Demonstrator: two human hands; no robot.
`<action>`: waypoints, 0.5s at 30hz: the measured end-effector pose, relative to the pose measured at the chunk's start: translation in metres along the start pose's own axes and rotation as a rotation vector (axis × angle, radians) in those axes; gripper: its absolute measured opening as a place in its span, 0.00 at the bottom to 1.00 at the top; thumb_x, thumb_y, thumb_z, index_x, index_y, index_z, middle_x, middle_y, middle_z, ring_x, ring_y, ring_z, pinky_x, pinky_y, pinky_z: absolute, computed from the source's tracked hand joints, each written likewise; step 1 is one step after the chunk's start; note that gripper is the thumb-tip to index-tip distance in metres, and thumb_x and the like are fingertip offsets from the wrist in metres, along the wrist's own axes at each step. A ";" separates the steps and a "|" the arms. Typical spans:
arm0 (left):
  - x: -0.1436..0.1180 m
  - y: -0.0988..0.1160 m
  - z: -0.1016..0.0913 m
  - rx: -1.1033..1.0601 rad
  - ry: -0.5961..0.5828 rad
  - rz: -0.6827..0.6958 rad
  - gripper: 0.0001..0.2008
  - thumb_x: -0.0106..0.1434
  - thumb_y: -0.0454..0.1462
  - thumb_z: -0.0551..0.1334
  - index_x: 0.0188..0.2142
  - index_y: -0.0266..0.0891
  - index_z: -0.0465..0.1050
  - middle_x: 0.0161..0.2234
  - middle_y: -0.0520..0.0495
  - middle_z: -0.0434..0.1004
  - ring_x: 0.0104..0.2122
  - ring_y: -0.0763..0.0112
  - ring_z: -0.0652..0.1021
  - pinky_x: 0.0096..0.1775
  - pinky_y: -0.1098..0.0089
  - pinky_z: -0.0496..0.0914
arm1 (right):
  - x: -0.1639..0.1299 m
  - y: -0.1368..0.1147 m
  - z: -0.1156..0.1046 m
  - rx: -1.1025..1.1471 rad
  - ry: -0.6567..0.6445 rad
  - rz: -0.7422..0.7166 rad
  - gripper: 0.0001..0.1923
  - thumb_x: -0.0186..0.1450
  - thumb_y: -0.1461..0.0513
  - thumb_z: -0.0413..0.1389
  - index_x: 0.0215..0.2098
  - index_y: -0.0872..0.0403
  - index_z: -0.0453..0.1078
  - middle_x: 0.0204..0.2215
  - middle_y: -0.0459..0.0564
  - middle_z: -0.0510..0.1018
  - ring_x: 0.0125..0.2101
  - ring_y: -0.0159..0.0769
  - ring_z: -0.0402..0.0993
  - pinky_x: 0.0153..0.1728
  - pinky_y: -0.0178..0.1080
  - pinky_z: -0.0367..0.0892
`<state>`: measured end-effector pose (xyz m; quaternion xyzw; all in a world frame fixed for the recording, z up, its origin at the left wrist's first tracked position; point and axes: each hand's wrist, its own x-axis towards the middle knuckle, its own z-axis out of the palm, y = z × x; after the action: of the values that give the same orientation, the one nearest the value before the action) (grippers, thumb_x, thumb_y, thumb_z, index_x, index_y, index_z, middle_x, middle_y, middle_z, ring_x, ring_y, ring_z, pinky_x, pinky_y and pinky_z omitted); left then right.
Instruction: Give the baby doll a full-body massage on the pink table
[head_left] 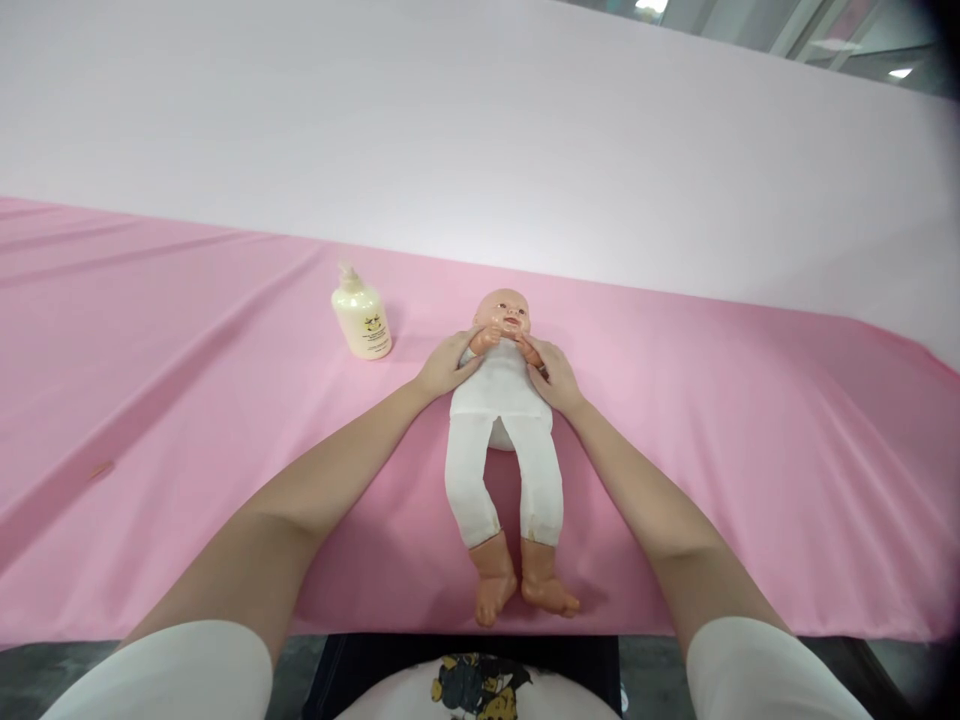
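A baby doll (501, 390) with a white cloth body and bare plastic head, hands and feet lies on its back, feet toward me. My left hand (448, 365) is closed around the doll's arm and side on the left of the view. On the opposite side, my right hand (553, 375) grips the other arm, thumb against the white chest. Both of the doll's hands rest up near its chin. To the left, apart from my hands, a pump bottle (362, 315) of pale yellow liquid stands upright.
A pink cloth (225, 420) with folds covers the table. Behind it rises a plain white panel (450, 130). A small orange-brown mark or scrap (100, 469) shows on the cloth at the far left. The table's front edge runs close to my body.
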<state>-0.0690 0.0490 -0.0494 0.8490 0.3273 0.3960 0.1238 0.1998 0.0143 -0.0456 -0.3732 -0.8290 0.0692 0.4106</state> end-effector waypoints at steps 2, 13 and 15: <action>-0.001 0.000 -0.001 -0.006 0.019 -0.002 0.31 0.68 0.47 0.56 0.66 0.39 0.58 0.58 0.35 0.72 0.57 0.50 0.74 0.58 0.50 0.68 | -0.001 0.002 0.000 0.006 0.017 0.006 0.29 0.69 0.56 0.51 0.68 0.46 0.58 0.59 0.54 0.73 0.58 0.49 0.69 0.62 0.60 0.63; 0.006 -0.034 -0.012 -0.457 0.735 -0.334 0.29 0.62 0.54 0.63 0.57 0.45 0.63 0.50 0.41 0.74 0.53 0.61 0.75 0.60 0.58 0.66 | 0.000 0.035 -0.003 0.420 0.655 0.362 0.36 0.68 0.51 0.50 0.69 0.43 0.40 0.69 0.56 0.51 0.63 0.40 0.63 0.63 0.53 0.64; 0.008 -0.045 -0.013 -0.592 0.868 -0.475 0.22 0.62 0.55 0.61 0.46 0.42 0.68 0.42 0.44 0.75 0.47 0.63 0.77 0.56 0.60 0.69 | -0.002 0.055 -0.001 0.509 0.761 0.494 0.34 0.67 0.51 0.50 0.66 0.43 0.41 0.65 0.56 0.55 0.61 0.39 0.65 0.60 0.53 0.67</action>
<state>-0.0957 0.0874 -0.0569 0.4410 0.4049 0.7443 0.2960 0.2321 0.0521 -0.0691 -0.4447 -0.4653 0.2230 0.7321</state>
